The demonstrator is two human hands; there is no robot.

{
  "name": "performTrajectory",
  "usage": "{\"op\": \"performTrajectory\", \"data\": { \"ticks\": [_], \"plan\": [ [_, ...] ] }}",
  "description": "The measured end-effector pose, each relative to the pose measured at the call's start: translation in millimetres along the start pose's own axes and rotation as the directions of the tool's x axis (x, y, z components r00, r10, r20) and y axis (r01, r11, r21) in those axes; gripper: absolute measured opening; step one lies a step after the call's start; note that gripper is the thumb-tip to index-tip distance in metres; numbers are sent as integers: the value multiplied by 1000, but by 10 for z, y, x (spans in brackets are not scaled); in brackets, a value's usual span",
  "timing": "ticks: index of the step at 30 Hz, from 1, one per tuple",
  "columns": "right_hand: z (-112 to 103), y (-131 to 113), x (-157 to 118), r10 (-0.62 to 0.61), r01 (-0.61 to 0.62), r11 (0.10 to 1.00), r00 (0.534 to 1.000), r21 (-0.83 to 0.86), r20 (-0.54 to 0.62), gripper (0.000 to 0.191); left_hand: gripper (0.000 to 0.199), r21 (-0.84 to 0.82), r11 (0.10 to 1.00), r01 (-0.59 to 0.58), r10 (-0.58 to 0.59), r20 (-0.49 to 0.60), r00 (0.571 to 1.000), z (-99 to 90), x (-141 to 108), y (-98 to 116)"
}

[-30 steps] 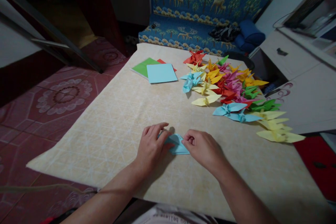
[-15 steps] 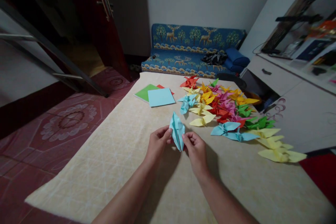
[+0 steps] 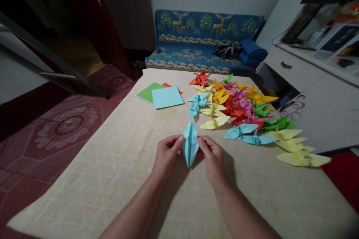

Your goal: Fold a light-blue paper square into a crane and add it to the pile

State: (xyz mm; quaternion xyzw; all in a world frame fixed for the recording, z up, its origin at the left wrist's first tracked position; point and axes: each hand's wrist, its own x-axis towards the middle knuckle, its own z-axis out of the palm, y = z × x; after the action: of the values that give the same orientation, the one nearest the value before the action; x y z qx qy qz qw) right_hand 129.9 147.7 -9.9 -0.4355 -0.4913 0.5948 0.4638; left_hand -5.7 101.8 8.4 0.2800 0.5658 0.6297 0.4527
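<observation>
A light-blue folded origami paper (image 3: 190,145), long and diamond-shaped with a crease down its middle, is held upright just above the tablecloth. My left hand (image 3: 169,153) pinches its left edge between thumb and fingers. On the opposite edge, my right hand (image 3: 212,157) is closed with thumb and forefinger on the paper. The fingers behind the sheet are partly hidden. Beyond my hands, to the right, lie many folded paper cranes, among them a pale yellow crane (image 3: 215,122) and a light-blue crane (image 3: 242,131).
Square paper sheets, a blue one (image 3: 167,98) over a green one (image 3: 148,92) and a red one, lie at the table's far left. A patterned sofa (image 3: 193,50) stands behind the table (image 3: 112,164). White drawers (image 3: 297,71) are on the right, a metal ladder (image 3: 61,63) on the left.
The folded blue paper now stands straighter and shows a smoother face with its centre crease towards me. Both hands keep hold of it. The camera view has shifted slightly.
</observation>
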Motion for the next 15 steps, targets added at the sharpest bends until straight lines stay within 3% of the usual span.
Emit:
{"op": "performTrajectory", "data": {
  "ticks": [11,15],
  "plan": [
    [-35,-1,-1,43,-54,994,992,93,117,20,25,-19,999,41,-41,20,999,-3,-21,45],
    [-38,-14,-4,20,-27,998,993,57,120,20,22,-7,1000,-4,4,-40,999,-4,-8,5]
  ]
}}
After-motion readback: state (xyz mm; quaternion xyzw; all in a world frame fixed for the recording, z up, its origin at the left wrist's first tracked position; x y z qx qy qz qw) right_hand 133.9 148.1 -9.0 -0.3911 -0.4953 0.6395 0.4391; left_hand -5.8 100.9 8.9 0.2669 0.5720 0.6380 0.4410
